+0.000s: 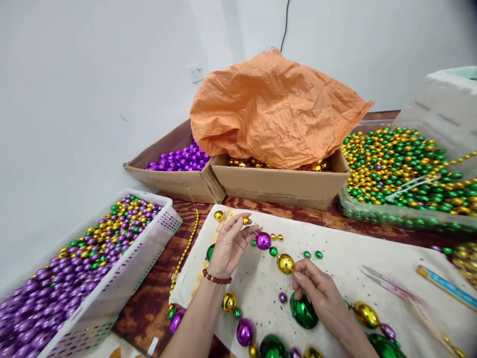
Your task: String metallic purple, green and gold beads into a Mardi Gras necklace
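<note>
Over a white sheet (328, 233), my left hand (233, 243) has its fingertips closed around a small gold bead (246, 221). A white string runs from these fingers to a large purple bead (263, 241). After it on the strand come a small green bead (273, 251) and a large gold bead (285, 263). My right hand (316, 288) pinches the strand just beside that gold bead. Its fingertips partly hide the strand there. Below the right fingers is a big green ball (303, 311). More of the strung beads, including a purple one (245, 331), curve along the near side.
Left stands a white basket (112, 288) of mixed beads. Cardboard boxes (279, 184) hold purple and gold beads, with an orange sack (279, 109) over one. A clear tub (402, 216) of beads is at right. Scissors (391, 286) and a blue-and-orange packet (447, 287) lie nearby.
</note>
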Demonstrator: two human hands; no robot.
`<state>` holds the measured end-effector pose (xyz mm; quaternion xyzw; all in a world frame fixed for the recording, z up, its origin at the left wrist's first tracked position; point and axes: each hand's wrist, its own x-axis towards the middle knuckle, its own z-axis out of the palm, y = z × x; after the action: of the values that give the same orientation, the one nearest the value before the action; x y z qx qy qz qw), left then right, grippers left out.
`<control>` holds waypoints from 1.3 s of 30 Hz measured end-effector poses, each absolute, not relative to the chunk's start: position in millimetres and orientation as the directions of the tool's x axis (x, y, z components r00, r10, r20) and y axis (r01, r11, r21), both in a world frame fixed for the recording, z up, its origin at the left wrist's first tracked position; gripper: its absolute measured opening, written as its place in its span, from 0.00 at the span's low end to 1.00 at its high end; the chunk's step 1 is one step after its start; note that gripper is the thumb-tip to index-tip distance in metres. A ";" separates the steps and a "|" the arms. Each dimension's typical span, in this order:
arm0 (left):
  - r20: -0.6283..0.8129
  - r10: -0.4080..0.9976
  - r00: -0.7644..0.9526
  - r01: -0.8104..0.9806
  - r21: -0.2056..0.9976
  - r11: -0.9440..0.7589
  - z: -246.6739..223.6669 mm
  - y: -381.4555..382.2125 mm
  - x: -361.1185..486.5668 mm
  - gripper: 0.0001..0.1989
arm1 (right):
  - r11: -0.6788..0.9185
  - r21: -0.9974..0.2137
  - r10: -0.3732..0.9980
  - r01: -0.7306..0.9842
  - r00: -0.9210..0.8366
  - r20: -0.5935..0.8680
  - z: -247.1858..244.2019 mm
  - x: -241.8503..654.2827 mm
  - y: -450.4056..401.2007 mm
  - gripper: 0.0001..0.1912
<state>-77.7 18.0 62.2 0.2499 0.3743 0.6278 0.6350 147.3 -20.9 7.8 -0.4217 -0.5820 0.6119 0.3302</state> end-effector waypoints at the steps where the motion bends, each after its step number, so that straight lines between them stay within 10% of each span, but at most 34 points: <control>1: -0.165 0.984 -0.073 -0.609 0.788 0.087 61.8 18.2 -77.8 0.11 | -0.107 -0.991 0.896 0.084 -0.424 -0.133 7.0 147.4 -21.0 0.14; 28: -0.090 0.926 -0.366 -0.497 0.861 -0.113 41.5 35.1 -2.8 0.13 | -0.146 -0.978 0.901 0.149 -0.389 -0.193 -16.5 127.7 -14.3 0.08; 39: 0.011 0.996 -0.088 -0.120 0.993 -0.021 35.7 18.3 -0.4 0.18 | -0.033 -0.993 0.954 -0.110 -0.300 0.002 34.3 134.1 53.3 0.10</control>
<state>-0.4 18.3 35.7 0.4507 0.4861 0.5546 0.5030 134.1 53.3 34.3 -0.3929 -0.5366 0.6018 0.4421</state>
